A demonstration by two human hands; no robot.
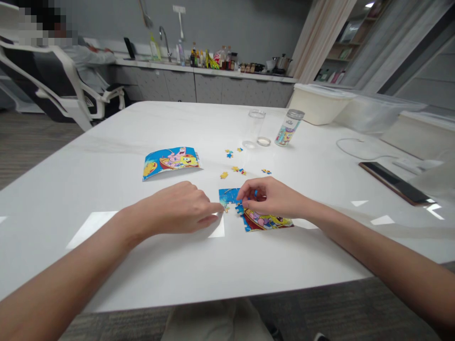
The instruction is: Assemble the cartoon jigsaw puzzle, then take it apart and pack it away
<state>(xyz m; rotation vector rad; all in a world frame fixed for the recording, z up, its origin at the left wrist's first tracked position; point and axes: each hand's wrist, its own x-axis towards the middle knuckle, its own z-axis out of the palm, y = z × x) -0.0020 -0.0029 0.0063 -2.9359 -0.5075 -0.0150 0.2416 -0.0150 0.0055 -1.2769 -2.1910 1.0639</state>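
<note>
Lying under right hand [275, 196], partial jigsaw [263, 221], left hand [183, 208] beside

The part-built puzzle [261, 223] lies on the worktop [199, 270], near its front edge. The left hand [188, 208] is at the puzzle's left side, its index fingertip by the edge; the right hand [266, 196] is over the puzzle. Just behind the puzzle lie loose pieces [242, 172], in scattered groups; behind it to the left, a picture sheet [174, 162]. Farther behind it stand a jar [254, 127] and, slightly to the right, a canister [289, 129], with a lid [263, 141] between them. Well to the puzzle's right lies a phone [394, 183]; far behind it to the right, storage bins [318, 106]; far behind to the left, beyond the worktop, a chair [73, 85].
</note>
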